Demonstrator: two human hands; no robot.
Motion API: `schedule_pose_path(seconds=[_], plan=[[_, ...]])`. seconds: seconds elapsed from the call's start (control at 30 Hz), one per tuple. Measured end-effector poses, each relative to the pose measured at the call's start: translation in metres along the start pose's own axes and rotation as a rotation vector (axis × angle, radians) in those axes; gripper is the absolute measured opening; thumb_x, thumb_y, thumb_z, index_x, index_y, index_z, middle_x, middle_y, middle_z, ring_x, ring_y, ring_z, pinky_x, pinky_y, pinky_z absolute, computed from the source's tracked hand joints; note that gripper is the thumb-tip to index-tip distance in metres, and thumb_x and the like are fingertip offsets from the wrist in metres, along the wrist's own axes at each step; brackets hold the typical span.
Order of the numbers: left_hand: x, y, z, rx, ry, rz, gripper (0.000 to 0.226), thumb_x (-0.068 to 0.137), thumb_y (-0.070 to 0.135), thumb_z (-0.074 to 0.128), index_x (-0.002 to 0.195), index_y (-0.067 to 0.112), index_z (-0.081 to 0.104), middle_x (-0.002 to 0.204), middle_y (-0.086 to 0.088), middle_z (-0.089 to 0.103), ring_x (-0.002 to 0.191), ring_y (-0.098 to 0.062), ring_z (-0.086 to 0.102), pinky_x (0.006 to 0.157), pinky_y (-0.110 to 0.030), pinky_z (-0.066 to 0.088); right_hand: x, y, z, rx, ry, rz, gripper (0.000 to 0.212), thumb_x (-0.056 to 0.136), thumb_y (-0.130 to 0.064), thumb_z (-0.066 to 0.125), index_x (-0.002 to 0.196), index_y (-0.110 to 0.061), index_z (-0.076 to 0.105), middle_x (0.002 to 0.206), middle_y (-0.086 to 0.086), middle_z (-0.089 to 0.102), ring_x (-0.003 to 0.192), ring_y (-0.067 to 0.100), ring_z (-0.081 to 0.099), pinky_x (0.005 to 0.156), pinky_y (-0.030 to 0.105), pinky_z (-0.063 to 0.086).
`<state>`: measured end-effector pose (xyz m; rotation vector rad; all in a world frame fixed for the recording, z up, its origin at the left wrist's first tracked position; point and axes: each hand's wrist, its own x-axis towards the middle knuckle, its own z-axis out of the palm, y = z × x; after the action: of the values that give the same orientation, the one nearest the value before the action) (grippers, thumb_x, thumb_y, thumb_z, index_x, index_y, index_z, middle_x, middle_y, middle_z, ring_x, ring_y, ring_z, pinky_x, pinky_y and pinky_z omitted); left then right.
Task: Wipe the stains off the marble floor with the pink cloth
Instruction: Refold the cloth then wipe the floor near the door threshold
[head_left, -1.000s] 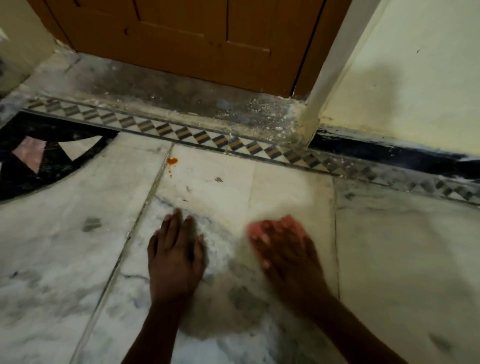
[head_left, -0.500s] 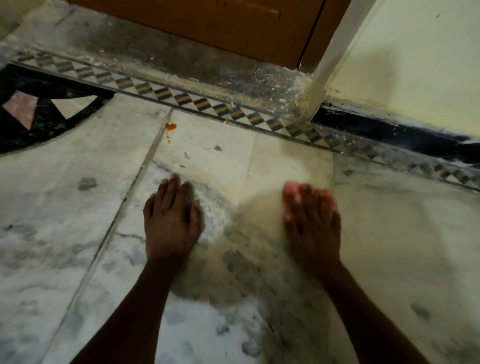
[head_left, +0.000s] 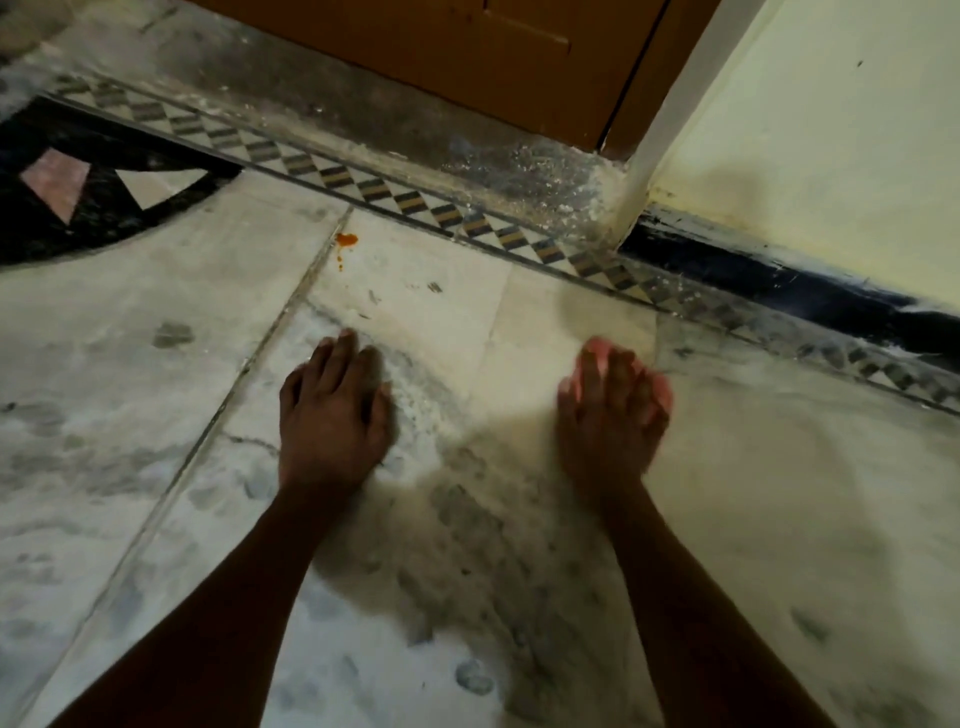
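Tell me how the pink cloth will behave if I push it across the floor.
Likely floppy: the pink cloth lies flattened under the right hand, showing only around the fingers. Probably light, since one flat hand covers it. It may bunch up on the dusty floor.

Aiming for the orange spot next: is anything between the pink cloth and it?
Nothing visible. Between the pink cloth under the right hand and the orange stain lies marble floor with dark specks; the left hand rests off that line.

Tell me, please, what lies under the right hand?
The pink cloth shows past the fingertips of the right hand, pressed on the floor. The hand covers the rest of it and the floor beneath.
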<state>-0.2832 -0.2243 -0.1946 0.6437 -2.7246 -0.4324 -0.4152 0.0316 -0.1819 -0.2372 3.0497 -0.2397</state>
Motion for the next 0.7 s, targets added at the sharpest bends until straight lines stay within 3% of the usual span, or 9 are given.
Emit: schedule_pose_path(seconds=[0.07,0.2,0.27,0.3,0.37,0.43,0.5,0.6,0.7], plan=[[0.0,-0.003,-0.001,-0.021,-0.01,-0.012,0.058,0.1,0.044,0.046,0.15,0.017,0.056,0.166,-0.01,0.043,0.154,-0.03,0.039,0.119,-0.047,0.032,0.028,-0.048,0.005,-0.005,-0.017,0.03,0.081,0.1,-0.063,0.006,0.171,-0.024,0.0,0.18,0.015,-0.001,0.166,0.041,-0.005,0.13,0.066,-0.003],[-0.002,-0.006,-0.022,-0.355,-0.055,-0.089,0.057,0.091,0.034,0.053,0.141,0.007,0.062,0.152,-0.02,0.057,0.142,-0.039,0.054,0.117,-0.057,0.043,-0.056,-0.075,0.008,-0.068,0.007,-0.597,0.071,0.109,-0.053,0.031,0.171,-0.022,0.016,0.18,0.005,0.011,0.167,0.033,0.006,0.131,0.068,0.004],[0.007,-0.019,-0.041,-0.445,-0.049,-0.111,0.06,0.088,0.035,0.05,0.145,0.013,0.055,0.15,-0.024,0.056,0.139,-0.043,0.055,0.116,-0.06,0.044,-0.095,-0.037,-0.001,-0.078,-0.013,-0.703,0.066,0.109,-0.049,0.038,0.17,-0.028,0.022,0.179,-0.001,0.02,0.167,0.027,0.012,0.131,0.065,0.012],[0.016,-0.034,-0.048,-0.396,-0.015,-0.124,0.064,0.087,0.038,0.048,0.146,0.013,0.053,0.151,-0.025,0.056,0.138,-0.045,0.055,0.115,-0.059,0.045,-0.091,-0.019,-0.004,-0.068,-0.014,-0.659,0.065,0.108,-0.05,0.037,0.169,-0.032,0.022,0.179,-0.001,0.021,0.167,0.028,0.014,0.131,0.064,0.014],[0.032,-0.07,-0.059,-0.165,0.014,-0.138,0.074,0.086,0.045,0.044,0.147,0.004,0.054,0.154,-0.026,0.052,0.139,-0.046,0.053,0.115,-0.056,0.045,-0.055,0.001,-0.003,-0.062,-0.012,-0.381,0.067,0.105,-0.058,0.025,0.169,-0.039,0.019,0.179,0.002,0.019,0.166,0.034,0.016,0.13,0.064,0.015],[0.041,-0.105,-0.062,0.034,0.0,-0.17,0.078,0.091,0.051,0.04,0.154,0.006,0.048,0.162,-0.022,0.044,0.148,-0.043,0.044,0.118,-0.056,0.038,0.003,-0.022,0.008,0.004,0.043,-0.085,0.075,0.1,-0.067,0.013,0.169,-0.038,0.02,0.179,0.008,0.019,0.164,0.04,0.018,0.13,0.064,0.015],[0.039,-0.128,-0.054,0.108,0.007,-0.247,0.073,0.097,0.054,0.039,0.157,0.012,0.043,0.168,-0.014,0.038,0.155,-0.036,0.034,0.122,-0.055,0.028,0.043,-0.075,0.02,0.04,0.062,-0.035,0.081,0.098,-0.067,0.009,0.17,-0.03,0.019,0.178,0.013,0.019,0.163,0.042,0.019,0.129,0.067,0.015],[0.042,-0.132,-0.044,0.092,0.059,-0.328,0.068,0.097,0.052,0.042,0.153,0.015,0.049,0.167,-0.011,0.04,0.155,-0.032,0.035,0.122,-0.053,0.028,0.028,-0.127,0.033,0.015,0.12,-0.372,0.073,0.105,-0.059,0.024,0.169,-0.025,0.023,0.177,0.01,0.021,0.165,0.038,0.016,0.129,0.068,0.017],[0.044,-0.133,-0.048,0.111,0.06,-0.339,0.066,0.098,0.05,0.041,0.152,0.015,0.051,0.167,-0.009,0.04,0.154,-0.031,0.037,0.122,-0.054,0.031,-0.048,-0.112,0.026,-0.044,0.09,-0.79,0.066,0.108,-0.046,0.041,0.168,-0.022,0.028,0.177,0.003,0.027,0.165,0.031,0.018,0.128,0.068,0.022]])
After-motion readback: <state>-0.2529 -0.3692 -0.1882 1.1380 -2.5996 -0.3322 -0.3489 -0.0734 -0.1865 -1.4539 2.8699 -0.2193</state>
